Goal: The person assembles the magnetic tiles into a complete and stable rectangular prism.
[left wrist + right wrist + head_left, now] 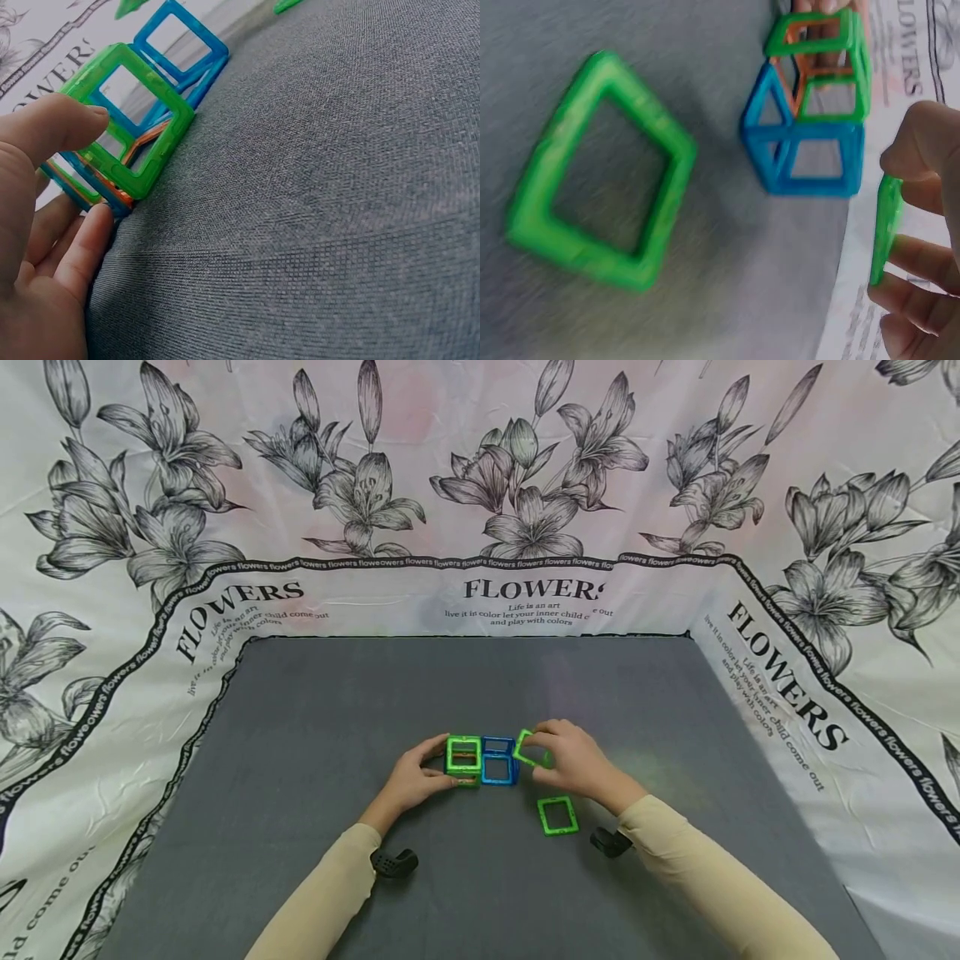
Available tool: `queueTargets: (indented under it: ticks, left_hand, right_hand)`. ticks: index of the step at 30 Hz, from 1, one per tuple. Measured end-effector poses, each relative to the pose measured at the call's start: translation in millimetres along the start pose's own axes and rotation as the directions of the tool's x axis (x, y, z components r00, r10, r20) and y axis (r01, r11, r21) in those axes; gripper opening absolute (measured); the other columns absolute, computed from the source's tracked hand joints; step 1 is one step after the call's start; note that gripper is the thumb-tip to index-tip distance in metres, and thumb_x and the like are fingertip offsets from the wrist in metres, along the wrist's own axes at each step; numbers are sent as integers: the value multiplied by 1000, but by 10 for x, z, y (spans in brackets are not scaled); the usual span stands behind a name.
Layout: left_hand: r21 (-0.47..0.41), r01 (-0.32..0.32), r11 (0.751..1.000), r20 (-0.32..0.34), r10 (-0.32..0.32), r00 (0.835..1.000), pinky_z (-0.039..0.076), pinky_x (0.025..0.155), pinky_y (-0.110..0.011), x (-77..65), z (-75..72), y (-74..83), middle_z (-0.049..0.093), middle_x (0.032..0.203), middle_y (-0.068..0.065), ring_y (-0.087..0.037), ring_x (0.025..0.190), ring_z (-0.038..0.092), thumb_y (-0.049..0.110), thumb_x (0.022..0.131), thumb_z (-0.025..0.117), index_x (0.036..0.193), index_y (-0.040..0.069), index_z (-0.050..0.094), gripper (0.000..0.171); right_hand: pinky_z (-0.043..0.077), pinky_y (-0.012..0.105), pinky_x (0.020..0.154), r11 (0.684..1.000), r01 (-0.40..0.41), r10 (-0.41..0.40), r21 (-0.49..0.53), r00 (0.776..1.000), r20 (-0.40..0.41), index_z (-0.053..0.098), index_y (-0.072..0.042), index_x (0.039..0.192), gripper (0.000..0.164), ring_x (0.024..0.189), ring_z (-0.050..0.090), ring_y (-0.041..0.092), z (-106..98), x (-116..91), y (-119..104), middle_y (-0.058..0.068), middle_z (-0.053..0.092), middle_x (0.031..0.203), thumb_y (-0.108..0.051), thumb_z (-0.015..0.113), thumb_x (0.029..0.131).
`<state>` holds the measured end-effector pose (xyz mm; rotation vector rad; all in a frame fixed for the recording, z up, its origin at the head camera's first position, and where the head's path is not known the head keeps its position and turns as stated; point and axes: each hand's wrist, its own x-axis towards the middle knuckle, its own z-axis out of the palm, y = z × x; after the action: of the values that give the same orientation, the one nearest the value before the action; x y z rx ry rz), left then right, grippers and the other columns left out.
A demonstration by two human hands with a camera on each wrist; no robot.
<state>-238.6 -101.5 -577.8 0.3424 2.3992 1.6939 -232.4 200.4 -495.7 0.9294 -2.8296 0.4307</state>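
Observation:
A small structure of magnetic tiles stands on the grey surface: a green-framed cube (464,771) with blue and orange pieces in it, joined to a blue section (498,782) on its right. My left hand (412,778) grips the cube from the left side, the thumb on its green face (166,154) and the fingers behind. Just right of the blue section, my right hand (581,764) pinches a green square tile (887,225) between thumb and fingers, held up on edge. Another green square tile (562,832) lies flat below that hand.
A grey cloth surface (360,693) spreads under everything. White fabric walls (390,602) printed with flowers and lettering rise at the back and sides. Black wrist devices, one on the left (395,863) and one on the right (610,842), sit by the sleeves.

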Motion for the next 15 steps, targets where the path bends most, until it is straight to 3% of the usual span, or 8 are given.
queueTargets:
  ticks: [7, 15]
  left_hand:
    - [-9, -5, 1000, 0, 5, 1000, 61, 90, -43, 1, -16, -32, 54, 148, -23, -37, 114, 69, 9, 84, 81, 153, 7, 46, 78]
    - [-12, 10, 1000, 8, -10, 1000, 60, 93, -40, -6, -9, 3, 54, 150, -20, -36, 127, 62, 9, 84, 81, 154, 9, 46, 78]
  right_hand:
    - [57, 46, 86, 994, 105, -104, -12, 992, 70, 77, -11, 115, 33, 103, 65, 29, 75, 227, -156, 11, 70, 118, -19, 76, 83]
    - [56, 46, 88, 994, 107, -110, 31, 988, 112, 76, -9, 114, 34, 104, 64, 29, 104, 353, -213, 12, 70, 119, -18, 77, 82]
